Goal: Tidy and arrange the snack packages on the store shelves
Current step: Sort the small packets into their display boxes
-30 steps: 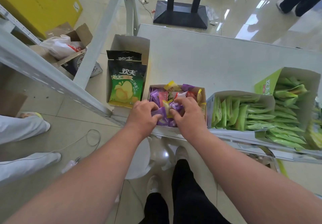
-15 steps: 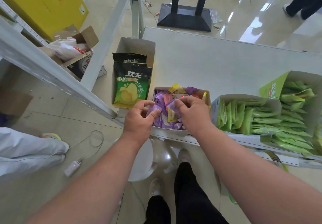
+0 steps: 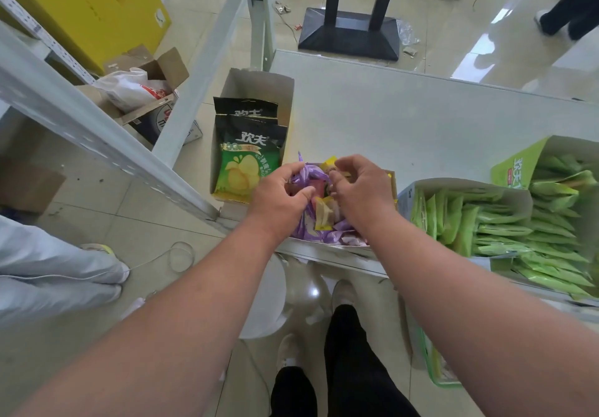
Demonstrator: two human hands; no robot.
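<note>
At centre frame, on the grey shelf (image 3: 405,118), a small open carton (image 3: 393,186) of mixed purple, pink and yellow snack packets (image 3: 324,215) is held under both hands: purple packets at the pile's top are gripped by the curled fingers of the left hand (image 3: 278,198), while the right hand (image 3: 364,189) is curled over the pile, its grasp not determinable. A carton of black-and-green chip bags (image 3: 248,160) is placed at 9 o'clock of it, touching, and cartons of green packets (image 3: 492,222) at 3 o'clock.
</note>
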